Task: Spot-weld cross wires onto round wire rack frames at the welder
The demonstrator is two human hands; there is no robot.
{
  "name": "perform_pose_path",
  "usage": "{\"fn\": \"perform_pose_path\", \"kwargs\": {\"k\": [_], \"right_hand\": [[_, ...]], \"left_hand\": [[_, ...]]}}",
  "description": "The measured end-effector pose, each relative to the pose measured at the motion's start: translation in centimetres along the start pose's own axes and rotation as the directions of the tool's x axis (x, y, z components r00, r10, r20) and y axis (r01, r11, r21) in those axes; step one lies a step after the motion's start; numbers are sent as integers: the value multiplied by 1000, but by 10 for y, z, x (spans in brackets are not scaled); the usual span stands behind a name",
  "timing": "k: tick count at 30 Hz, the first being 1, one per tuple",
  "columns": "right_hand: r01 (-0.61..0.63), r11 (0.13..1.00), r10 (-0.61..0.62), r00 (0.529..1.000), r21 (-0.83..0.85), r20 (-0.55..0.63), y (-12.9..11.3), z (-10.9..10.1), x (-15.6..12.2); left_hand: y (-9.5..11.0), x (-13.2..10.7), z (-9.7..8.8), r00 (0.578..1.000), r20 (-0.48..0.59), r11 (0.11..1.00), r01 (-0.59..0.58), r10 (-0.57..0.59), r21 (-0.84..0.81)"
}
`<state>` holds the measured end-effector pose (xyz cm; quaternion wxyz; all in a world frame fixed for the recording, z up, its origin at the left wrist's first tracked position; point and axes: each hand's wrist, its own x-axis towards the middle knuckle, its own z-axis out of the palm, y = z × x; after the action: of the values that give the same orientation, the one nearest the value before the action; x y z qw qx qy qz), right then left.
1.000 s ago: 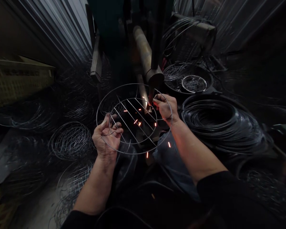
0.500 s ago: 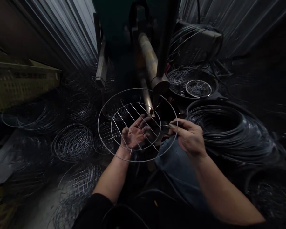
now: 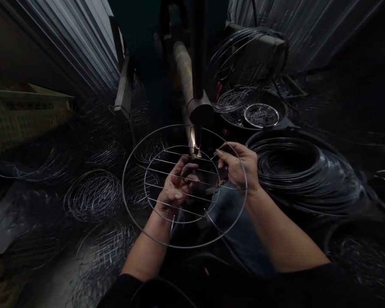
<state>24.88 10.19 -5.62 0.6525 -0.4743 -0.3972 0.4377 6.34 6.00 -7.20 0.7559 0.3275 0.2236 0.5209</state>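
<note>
A round wire rack (image 3: 162,242) is in front of me, with a large outer ring, a smaller inner ring and parallel cross bars. Short wire pieces join the rings at some places. My left hand (image 3: 176,184) is below the bars, palm up, its fingers apart and loosely bent; whether it touches the rack I cannot tell. My right hand (image 3: 242,164) is at the rack's right side, thumb and forefinger pinched on a short wire (image 3: 214,156) near the inner ring. The far part of the inner ring lies at the tip of a machine's electrode (image 3: 197,147).
Above the rack are the machine's thick cylindrical arm (image 3: 184,70) and dark upright rod. On the right lie a large wire coil (image 3: 327,184) and a bowl of short metal pieces (image 3: 261,116). Piled wire racks (image 3: 94,194) and a yellow crate (image 3: 25,124) are on the left.
The rack has turned counterclockwise, its bars now lying closer to level. My right hand has moved left and up toward the inner ring. The view has shifted slightly.
</note>
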Motion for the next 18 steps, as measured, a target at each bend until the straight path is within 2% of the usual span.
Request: {"fn": "perform_pose_path", "kwargs": {"k": [6,12,18], "right_hand": [[30,999,-30,999,-24,31,2,16,15],[37,999,-39,997,17,72,8,26,29],[25,999,-23,998,-37,51,11,33,38]], "left_hand": [[2,4,-1,994,-78,997,-69,71,26],[4,15,-5,988,-84,991,-130,130,3],[3,22,-10,982,-107,988,-154,152,-6]]}}
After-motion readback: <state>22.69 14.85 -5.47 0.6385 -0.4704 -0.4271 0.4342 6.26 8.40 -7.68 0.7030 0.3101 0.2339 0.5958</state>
